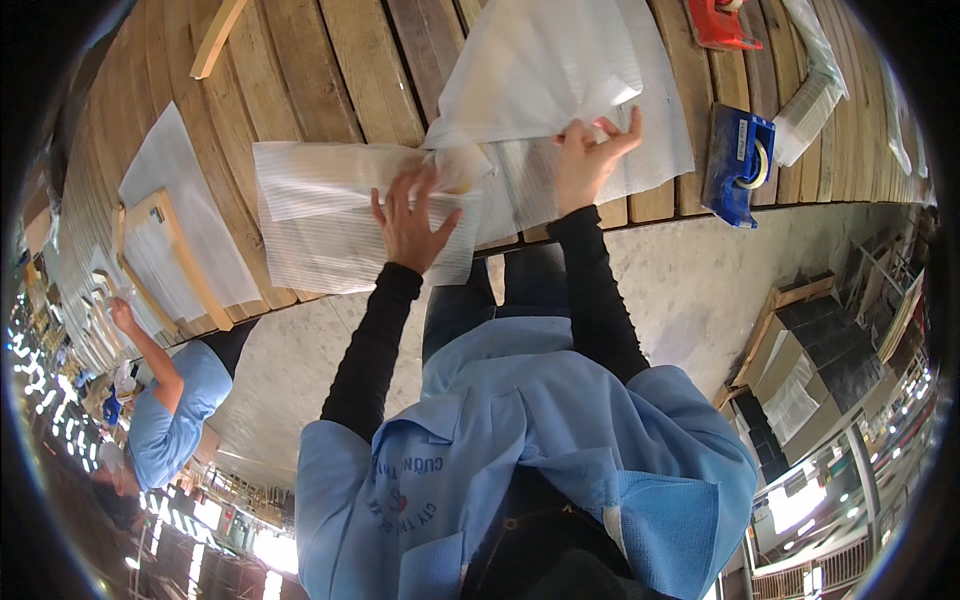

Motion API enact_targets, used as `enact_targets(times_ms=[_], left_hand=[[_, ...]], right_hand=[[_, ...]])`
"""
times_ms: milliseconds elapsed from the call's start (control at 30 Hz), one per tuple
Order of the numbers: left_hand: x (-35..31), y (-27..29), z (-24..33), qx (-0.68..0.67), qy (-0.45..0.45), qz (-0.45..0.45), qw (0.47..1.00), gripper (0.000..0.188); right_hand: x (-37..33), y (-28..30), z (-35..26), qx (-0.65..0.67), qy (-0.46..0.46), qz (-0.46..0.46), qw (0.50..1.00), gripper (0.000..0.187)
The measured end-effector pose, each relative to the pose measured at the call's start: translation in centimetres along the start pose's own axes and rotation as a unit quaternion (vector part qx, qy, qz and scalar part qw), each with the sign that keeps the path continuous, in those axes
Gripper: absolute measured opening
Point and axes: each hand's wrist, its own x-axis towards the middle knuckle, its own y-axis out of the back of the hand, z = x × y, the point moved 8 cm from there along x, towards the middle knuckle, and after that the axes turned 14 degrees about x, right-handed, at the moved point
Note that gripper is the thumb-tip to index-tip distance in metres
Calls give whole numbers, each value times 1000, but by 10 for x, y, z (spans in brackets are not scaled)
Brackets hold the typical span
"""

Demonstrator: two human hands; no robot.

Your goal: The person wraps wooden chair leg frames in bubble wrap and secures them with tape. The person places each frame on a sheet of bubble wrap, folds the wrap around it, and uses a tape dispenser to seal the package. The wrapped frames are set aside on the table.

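White translucent foam sheet [350,240] lies across the slatted wooden table in front of me, with one part folded over. My left hand [410,222] presses on its left part with fingers spread. Under the layers beside those fingers a small yellowish patch shows through; what it belongs to is hidden. To the right, my right hand [588,165] pinches the near edge of a raised foam flap [545,70], its outer finger sticking out. More foam lies flat beneath that hand.
Right of the foam stand a blue tape dispenser [740,165] and a red one [722,22], with a wrapped bundle [808,118] beyond. At left lie a wooden frame [185,260] on foam and a loose wooden strip [217,38]. A co-worker [180,410] works farther left.
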Motion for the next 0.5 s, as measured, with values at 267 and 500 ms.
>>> enact_targets(times_ms=[267,500], left_hand=[[-26,-24,18,-7,14,25,1000,65],[-27,-17,20,54,-33,67,996,54]], right_hand=[[-43,-95,-9,-476,399,-458,635,66],[-48,-96,-13,-376,469,-527,601,38]])
